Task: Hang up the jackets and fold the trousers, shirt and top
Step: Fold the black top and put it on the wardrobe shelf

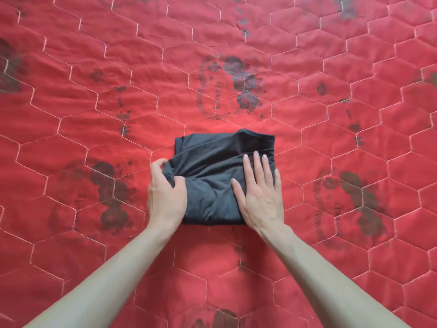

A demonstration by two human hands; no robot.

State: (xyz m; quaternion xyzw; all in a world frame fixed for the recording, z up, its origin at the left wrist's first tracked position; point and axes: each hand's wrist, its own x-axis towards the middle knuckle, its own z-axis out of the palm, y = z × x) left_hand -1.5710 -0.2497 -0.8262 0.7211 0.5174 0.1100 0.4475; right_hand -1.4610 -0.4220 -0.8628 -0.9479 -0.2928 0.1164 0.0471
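Observation:
A dark grey garment [212, 166] lies folded into a small, roughly square bundle in the middle of the red quilt [236, 43]. My left hand [165, 195] grips the bundle's left edge, with the thumb and fingers curled round a bunch of the fabric. My right hand [260, 192] lies flat on the right half of the bundle, fingers straight and pointing away from me, pressing it down. I cannot tell which kind of garment it is.
The red quilt has white hexagon stitching and faded dark flower prints and fills the whole view. No other clothes or hangers are in sight.

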